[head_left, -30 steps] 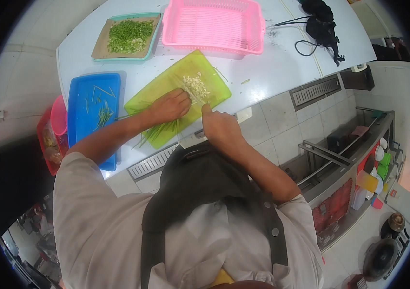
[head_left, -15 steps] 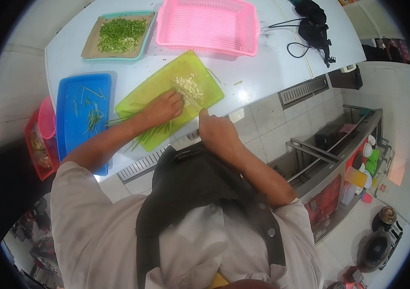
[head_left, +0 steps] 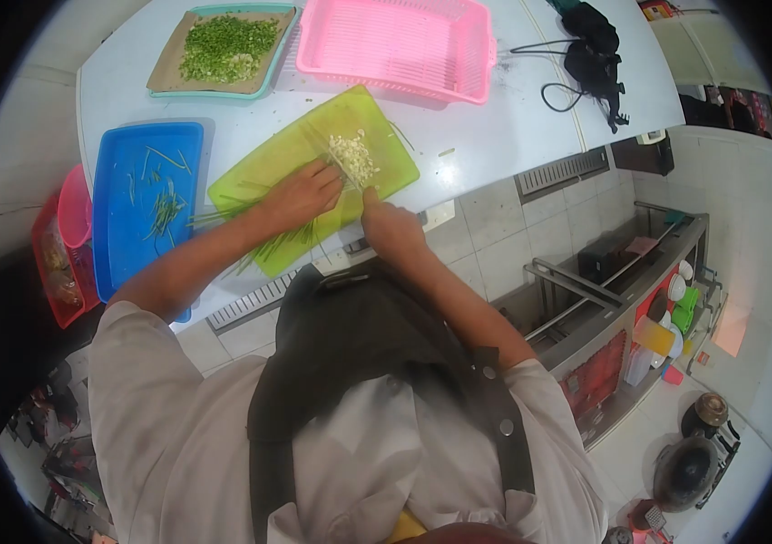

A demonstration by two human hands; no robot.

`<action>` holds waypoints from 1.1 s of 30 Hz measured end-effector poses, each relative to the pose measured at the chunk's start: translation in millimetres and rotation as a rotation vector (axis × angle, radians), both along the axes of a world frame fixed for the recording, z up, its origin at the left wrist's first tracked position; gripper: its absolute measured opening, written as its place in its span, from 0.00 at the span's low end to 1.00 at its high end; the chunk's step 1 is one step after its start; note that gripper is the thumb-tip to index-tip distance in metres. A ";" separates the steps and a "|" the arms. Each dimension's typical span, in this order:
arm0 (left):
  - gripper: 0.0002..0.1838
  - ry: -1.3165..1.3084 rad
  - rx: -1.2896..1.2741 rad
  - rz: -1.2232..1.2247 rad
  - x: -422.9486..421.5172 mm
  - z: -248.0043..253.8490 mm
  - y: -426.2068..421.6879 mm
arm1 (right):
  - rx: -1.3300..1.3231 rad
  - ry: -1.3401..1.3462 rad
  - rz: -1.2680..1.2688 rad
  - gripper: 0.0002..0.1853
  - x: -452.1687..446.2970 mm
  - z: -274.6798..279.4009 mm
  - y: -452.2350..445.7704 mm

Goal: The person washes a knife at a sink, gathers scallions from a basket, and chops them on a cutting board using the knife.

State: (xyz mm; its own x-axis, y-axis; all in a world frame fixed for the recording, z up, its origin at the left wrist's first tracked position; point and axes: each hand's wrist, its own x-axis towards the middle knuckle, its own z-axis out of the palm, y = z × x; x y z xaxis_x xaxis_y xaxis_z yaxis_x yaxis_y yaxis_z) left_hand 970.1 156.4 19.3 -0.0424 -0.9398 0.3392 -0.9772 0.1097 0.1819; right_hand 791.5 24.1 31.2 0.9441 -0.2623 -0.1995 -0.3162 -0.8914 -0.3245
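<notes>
A yellow-green cutting board point(head_left: 386, 136) lies tilted near the table's front edge. On it, my left hand point(head_left: 306, 192) is closed over a bunch of long green stalks point(head_left: 282, 247), whose ends stick out to the left beneath my forearm. My right hand point(head_left: 390, 227) grips a knife point(head_left: 347, 170) by its handle, the blade close to my left fingertips. Chopped pale pieces point(head_left: 354, 156) are spread just beyond the blade.
A blue tray point(head_left: 118, 218) with loose green stalks is at the left. Behind stand a teal tray point(head_left: 273, 68) of chopped greens and a pink basket point(head_left: 486, 54). Black straps point(head_left: 590, 54) lie at the back right; red and pink containers point(head_left: 76, 208) sit far left.
The whole view has shifted, so the table things appear farther left. Both hands stay at the board, with the stalks and knife still held.
</notes>
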 end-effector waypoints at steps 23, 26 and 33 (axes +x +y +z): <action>0.06 0.049 0.033 0.031 1.6 -10.9 4.2 | -0.019 0.137 0.061 0.05 -7.0 78.6 -1.5; 0.07 0.085 -0.008 0.020 2.9 -10.1 3.4 | -0.018 0.152 0.017 0.05 -13.4 42.0 1.7; 0.06 0.040 0.019 0.011 0.6 -10.3 4.0 | 0.004 0.038 0.020 0.06 6.7 29.5 -12.2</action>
State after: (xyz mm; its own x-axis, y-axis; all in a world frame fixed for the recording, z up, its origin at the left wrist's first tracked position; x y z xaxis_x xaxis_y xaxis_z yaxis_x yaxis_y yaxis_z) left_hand 970.6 160.4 9.0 -0.0185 -0.9464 0.3224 -0.9703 0.0948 0.2225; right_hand 798.3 11.9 60.7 0.9410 -0.2424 -0.2363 -0.3104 -0.8964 -0.3163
